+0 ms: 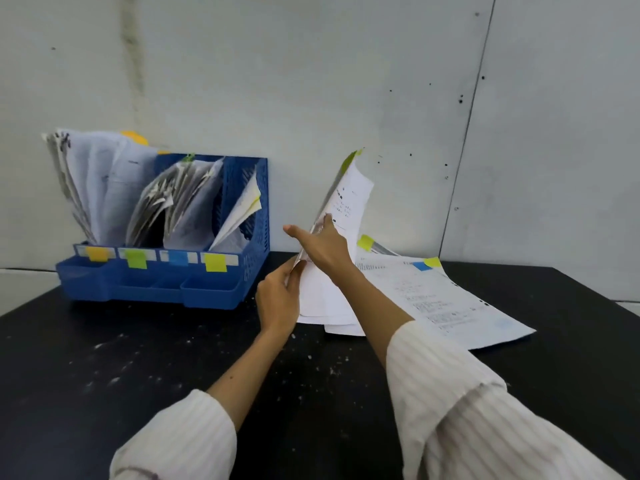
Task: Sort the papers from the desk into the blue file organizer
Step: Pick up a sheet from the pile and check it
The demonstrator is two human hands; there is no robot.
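A blue file organizer (255, 261) stands at the back left of the black desk (173, 358), against the wall, its slots stuffed with papers and marked by orange, green, blue and yellow sticky tabs. Right of it, a white sheet with a green tab (349, 192) is lifted almost upright. My right hand (325, 247) grips its middle edge, and my left hand (278, 296) pinches its lower edge. More papers (436, 299) lie flat on the desk to the right, carrying green, blue and yellow tabs; my right forearm hides part of them.
A grey panelled wall (346, 81) rises directly behind the desk. The organizer has small front trays (204, 292). White specks are scattered over the desk's near surface. My striped sleeves fill the lower part of the view.
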